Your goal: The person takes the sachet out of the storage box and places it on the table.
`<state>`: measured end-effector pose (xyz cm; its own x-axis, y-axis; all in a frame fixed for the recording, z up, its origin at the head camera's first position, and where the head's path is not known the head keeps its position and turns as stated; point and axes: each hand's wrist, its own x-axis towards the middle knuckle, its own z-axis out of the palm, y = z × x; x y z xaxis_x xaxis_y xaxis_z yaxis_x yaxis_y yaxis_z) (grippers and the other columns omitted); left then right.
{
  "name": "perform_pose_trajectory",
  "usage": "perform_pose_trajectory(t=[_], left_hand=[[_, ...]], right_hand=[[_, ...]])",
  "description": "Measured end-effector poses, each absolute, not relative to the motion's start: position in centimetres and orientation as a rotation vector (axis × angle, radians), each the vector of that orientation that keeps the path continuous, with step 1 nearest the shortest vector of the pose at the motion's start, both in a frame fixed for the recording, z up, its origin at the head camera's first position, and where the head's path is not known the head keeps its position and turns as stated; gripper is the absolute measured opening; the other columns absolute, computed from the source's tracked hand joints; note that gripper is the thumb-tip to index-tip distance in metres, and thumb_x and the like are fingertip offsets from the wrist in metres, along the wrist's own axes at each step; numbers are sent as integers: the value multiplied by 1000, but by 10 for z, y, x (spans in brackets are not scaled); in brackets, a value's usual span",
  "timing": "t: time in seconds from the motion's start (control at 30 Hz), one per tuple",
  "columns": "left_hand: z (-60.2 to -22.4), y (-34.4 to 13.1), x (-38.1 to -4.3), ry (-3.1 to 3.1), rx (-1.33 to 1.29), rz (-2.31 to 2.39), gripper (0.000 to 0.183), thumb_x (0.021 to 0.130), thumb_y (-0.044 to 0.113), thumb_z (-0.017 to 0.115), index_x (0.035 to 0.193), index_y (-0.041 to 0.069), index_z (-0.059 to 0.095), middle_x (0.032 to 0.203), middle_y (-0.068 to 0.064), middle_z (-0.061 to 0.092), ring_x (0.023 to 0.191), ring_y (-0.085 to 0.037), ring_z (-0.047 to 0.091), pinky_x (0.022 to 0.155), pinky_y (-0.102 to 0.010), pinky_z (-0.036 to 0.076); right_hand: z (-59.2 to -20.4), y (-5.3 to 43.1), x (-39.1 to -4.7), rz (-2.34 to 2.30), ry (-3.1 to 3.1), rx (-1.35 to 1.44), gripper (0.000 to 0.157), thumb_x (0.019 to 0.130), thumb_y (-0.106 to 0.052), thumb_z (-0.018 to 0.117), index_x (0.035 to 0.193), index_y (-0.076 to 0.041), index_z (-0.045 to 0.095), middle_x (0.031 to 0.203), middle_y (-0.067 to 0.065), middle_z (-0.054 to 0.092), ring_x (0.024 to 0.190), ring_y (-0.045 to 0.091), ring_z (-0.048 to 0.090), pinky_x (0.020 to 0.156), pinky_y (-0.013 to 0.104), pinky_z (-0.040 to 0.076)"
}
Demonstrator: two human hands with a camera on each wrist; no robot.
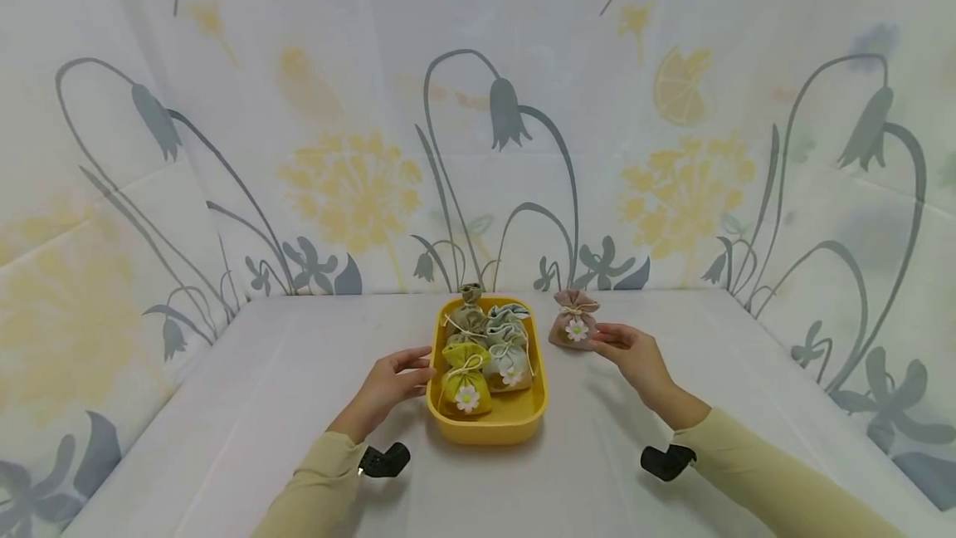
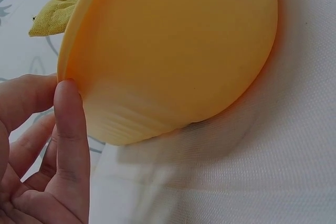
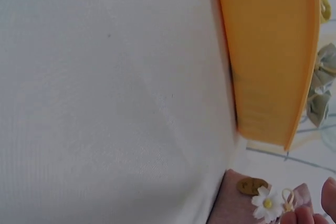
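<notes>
While the left hand (image 1: pixel 390 383) pinches the rim of the yellow tray (image 1: pixel 489 434), the loosely extended right hand (image 1: pixel 636 362) touches the pink pouch (image 1: pixel 572 319) on the desk (image 1: pixel 590 471), just right of the tray; grasping it seems the step, and lifting would call for a firmer pinch.

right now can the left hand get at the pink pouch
Probably not easily: the left hand is at the left side of the yellow tray, which stands between it and the pink pouch, and the right hand is at the pouch's far side.
</notes>
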<state>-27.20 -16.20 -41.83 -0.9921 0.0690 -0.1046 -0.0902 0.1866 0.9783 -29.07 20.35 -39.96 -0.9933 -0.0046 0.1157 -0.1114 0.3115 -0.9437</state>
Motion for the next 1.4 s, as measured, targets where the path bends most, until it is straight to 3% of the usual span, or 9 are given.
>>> perform_pose_trajectory(t=[0.27, 0.63, 1.07, 1.4], left_hand=[[-417, -163, -271, 2322, -45, 1929, 47, 85, 15, 69, 128, 3, 54, 114, -14, 57, 93, -19, 61, 78, -32, 54], [-414, -164, -266, 2308, -50, 1954, 45, 86, 12, 67, 128, 2, 55, 113, -15, 57, 91, -19, 62, 77, -32, 54], [-414, -161, -267, 2307, -68, 1940, 46, 85, 14, 68, 128, 4, 55, 114, -15, 56, 91, -18, 62, 77, -31, 54], [-414, -159, -269, 2314, -59, 1939, 46, 86, 13, 68, 129, 3, 54, 114, -15, 57, 89, -18, 62, 77, -32, 54]], right_hand=[[-396, 182, -284, 1848, -2470, 178, 44, 87, -12, 66, 125, 7, 53, 113, 20, 61, 100, 18, 60, 86, 24, 49], [-399, 153, -278, 1960, -2445, 265, 38, 87, -5, 64, 122, 8, 55, 114, 22, 60, 101, 21, 60, 87, 28, 49], [-383, 132, -287, 1946, -2534, 398, 39, 87, -9, 66, 122, 6, 56, 115, 17, 62, 106, 26, 58, 93, 38, 46], [-368, 121, -301, 1812, -2695, 348, 40, 85, -13, 69, 121, 1, 59, 116, 13, 62, 110, 27, 55, 97, 45, 41]])
